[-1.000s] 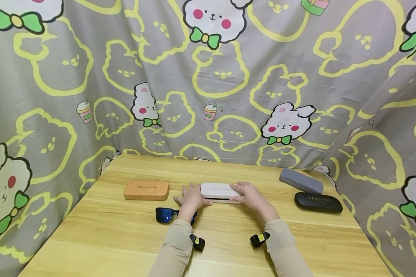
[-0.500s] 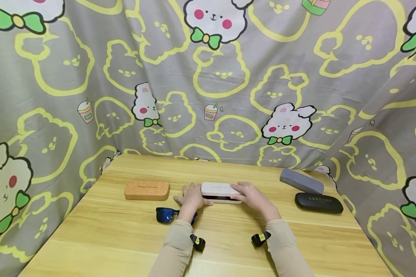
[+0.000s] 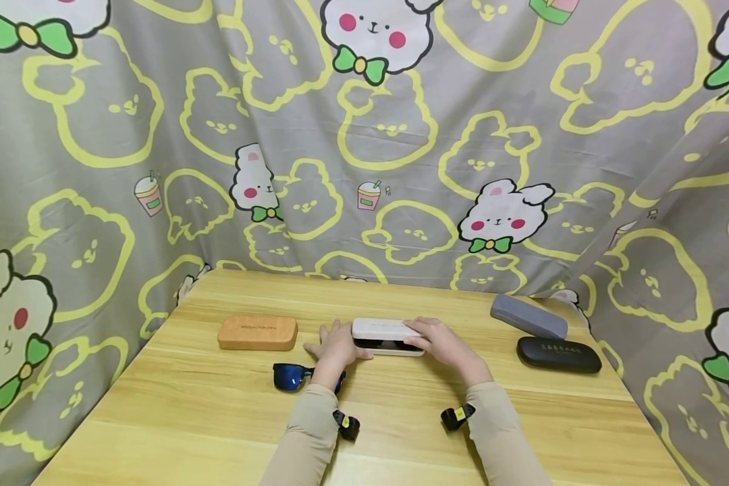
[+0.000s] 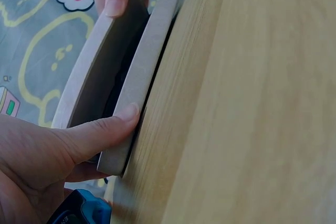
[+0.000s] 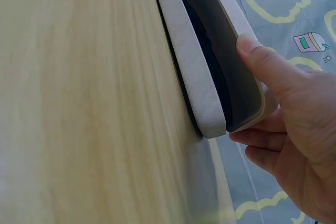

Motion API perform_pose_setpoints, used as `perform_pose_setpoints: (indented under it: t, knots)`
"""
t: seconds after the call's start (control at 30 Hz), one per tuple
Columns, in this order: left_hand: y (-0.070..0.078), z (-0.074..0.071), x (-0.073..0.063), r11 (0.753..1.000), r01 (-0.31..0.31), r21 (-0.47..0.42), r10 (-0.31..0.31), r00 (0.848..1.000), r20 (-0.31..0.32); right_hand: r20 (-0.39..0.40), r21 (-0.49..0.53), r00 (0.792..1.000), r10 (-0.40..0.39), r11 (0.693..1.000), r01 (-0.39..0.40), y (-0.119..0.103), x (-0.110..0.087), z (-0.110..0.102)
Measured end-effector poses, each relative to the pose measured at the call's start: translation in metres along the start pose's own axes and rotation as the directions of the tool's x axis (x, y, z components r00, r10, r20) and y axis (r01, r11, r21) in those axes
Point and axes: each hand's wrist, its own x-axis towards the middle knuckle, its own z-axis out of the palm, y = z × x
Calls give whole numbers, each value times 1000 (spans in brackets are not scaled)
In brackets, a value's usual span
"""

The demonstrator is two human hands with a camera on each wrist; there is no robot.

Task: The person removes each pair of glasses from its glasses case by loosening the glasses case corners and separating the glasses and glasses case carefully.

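A white glasses case lies on the table in front of me, its lid partly raised. My left hand holds the case's left end, the thumb on the front wall of the base. At the other end, my right hand grips the lid, thumb on its front edge and fingers behind. Something dark shows inside the case, too shadowed to make out. Blue-lensed sunglasses lie beside my left wrist, which partly hides them.
An orange-brown glasses case stands to the left on the wooden table. At the right lie a grey-blue case and a black case. A patterned curtain hangs behind and along both sides.
The white case's lid has risen from a narrow gap to a wider one, lifted by my right hand. My left hand stays in place on the base.
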Motion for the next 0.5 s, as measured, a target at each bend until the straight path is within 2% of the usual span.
perform_pose_setpoints:
  t: [0.1,0.3,0.5]
  knots:
    - [0,-1,0,1000,0,2,0,1000,-2,9,12,1000,6,1000,-6,1,2,-1]
    - [-1,-1,0,1000,-4,9,5,1000,-10,9,-4,999,-42,999,42,3,5,-3]
    - [0,1,-1,1000,-5,16,5,1000,-19,49,23,998,-46,999,45,4,9,-9]
